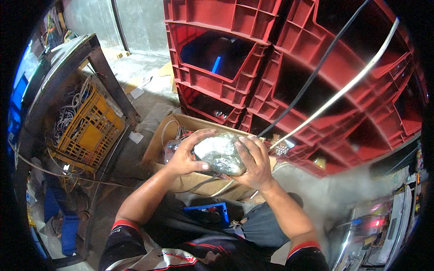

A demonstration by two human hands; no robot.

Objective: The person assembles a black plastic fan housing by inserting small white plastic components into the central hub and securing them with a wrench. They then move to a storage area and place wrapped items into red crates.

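A rounded, shiny bundle [220,151], whitish on top and grey-green below, looks wrapped in clear plastic; what is inside cannot be made out. My left hand [189,153] grips its left side, thumb toward me. Fingers of my right hand [254,160] curl over its right side. Both hands hold it up over an open cardboard box [176,183]. Inside the box's left part, cables and a clear plastic bag [172,148] show; the bundle and my hands hide much of the rest.
Stacked red plastic crates [221,86] rise beyond the box. A black cable [312,79] and a white cable [339,92] hang across them. At left, a yellow crate [90,131] of wires sits beneath a metal-framed table [106,72]. A blue tray [225,212] lies near my legs.
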